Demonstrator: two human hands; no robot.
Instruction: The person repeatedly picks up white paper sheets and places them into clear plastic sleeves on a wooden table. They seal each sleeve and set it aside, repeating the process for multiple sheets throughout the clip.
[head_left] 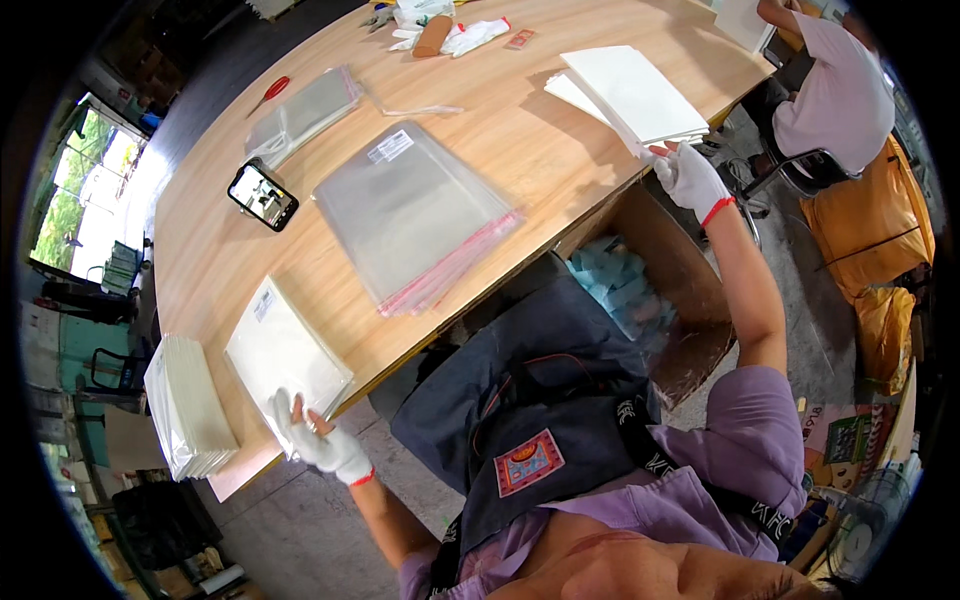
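A: Largest item?
B: Wooden tabletop (570, 170), running ahead of both grips.
A: Next down?
B: Open carton (695, 265), nearer the body than the right hand (693, 182), with blue scraps (615, 280) inside. Then a pile of clear sleeves (410, 210), pink-edged, between the hands, ahead and right of the left hand (328, 448).
A: White stock?
B: White sheets (640, 95), uneven stack, just ahead of the right fingertips. Wrapped stack (190, 410), left of the left hand. White packet (285, 340), flat, near edge under the left fingers.
A: Grip state?
B: Left: gloved, fingers bent over the packet's edge, in contact; pinched or merely resting, cannot tell. Right: gloved, fingers curled at the sheets' near corner; whether any sheet is grasped, cannot tell.
A: Smallest?
B: Phone (263, 195), screen lit, beyond the packet from the left hand. Red-handled scissors (275, 89), farther out the same way.
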